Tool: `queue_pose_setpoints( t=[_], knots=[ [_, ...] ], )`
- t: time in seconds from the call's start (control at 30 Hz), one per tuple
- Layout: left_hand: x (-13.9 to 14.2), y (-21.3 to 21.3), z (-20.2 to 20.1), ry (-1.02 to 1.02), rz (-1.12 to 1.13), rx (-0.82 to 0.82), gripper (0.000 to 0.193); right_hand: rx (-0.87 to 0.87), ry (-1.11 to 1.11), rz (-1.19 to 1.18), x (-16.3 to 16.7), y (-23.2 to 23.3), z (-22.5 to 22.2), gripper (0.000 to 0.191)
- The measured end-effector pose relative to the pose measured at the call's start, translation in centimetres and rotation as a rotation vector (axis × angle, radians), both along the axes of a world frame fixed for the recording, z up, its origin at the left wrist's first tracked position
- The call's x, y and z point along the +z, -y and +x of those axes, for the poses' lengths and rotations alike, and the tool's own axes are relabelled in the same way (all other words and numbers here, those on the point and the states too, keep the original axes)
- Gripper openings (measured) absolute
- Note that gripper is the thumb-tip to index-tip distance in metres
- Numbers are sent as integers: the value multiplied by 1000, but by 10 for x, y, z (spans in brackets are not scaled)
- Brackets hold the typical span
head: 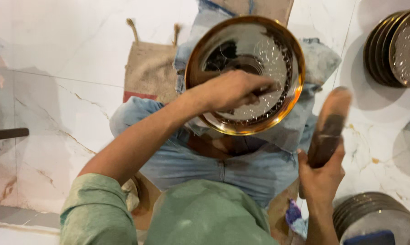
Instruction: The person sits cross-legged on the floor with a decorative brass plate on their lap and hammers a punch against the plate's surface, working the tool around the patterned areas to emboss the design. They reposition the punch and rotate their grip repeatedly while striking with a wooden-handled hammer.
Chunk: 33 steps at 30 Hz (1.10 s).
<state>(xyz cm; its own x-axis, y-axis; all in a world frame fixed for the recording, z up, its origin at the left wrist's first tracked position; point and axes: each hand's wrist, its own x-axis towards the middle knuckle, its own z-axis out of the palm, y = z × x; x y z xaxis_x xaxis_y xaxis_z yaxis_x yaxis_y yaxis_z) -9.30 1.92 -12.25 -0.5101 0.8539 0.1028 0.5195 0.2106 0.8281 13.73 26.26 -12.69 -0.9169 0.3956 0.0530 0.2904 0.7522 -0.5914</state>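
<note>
White marble floor with grey-brown veins, seen from above; person sits on it in ripped light jeans and a green shirt.

Left hand: fingers curled shut around a thin dark tool, tip pressed onto the inner face of the round metal plate. Hand sits over plate centre, tool pointing toward 3 o'clock.

Right hand: fist clamped on the lower end of a wooden mallet-like block, raised and blurred, head toward 12 o'clock. It is apart from the plate, just off the plate's rim at 4 o'clock. Hands are well apart, not touching each other.

Plate: shiny silver face with dotted engraved pattern, gold-coloured rim, resting on the lap over the knees, on top of a denim scrap. From the left hand it is directly underneath; from the right hand it lies at about 10 o'clock.

Further out:
- burlap sack piece with frayed cords, on the floor at 9 o'clock of the plate, touching the jeans
- stack of similar plates, leaning on edge, at 3 o'clock, well apart from the worked plate
- second stack of plates, lying flat, just beside the right wrist at 5 o'clock, blue object on top
- purple-blue cloth beside the right forearm
- dark bar on the floor at frame left edge, can't tell what it is
</note>
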Motion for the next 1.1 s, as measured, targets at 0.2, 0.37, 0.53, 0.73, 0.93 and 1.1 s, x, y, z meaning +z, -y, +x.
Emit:
queue_pose_setpoints(
  t=[0.2, 0.37, 0.53, 0.73, 0.93, 1.1],
  knots=[
    [2, -1, -7, 45, -123, -76, 53, -340, -303, -795, -3, 1, -11, 98],
    [1, 1, -6, -26, -61, -150, 50, 153, 78, 309, -2, -8, -29, 90],
    [-9, 12, 9, 63, -115, 89, 36, 312, -39, 297, 32, -13, -66, 86],
    [-18, 27, 50, -29, 113, 482, 41, 582, 323, 841, 121, -4, -124, 80],
    [-23, 20, 72, -51, 172, 776, 35, 687, 304, 916, 163, 30, -140, 68],
    [-24, 18, 74, 2, 161, 869, 40, 599, -220, 337, 164, 42, -152, 67]
  ],
)
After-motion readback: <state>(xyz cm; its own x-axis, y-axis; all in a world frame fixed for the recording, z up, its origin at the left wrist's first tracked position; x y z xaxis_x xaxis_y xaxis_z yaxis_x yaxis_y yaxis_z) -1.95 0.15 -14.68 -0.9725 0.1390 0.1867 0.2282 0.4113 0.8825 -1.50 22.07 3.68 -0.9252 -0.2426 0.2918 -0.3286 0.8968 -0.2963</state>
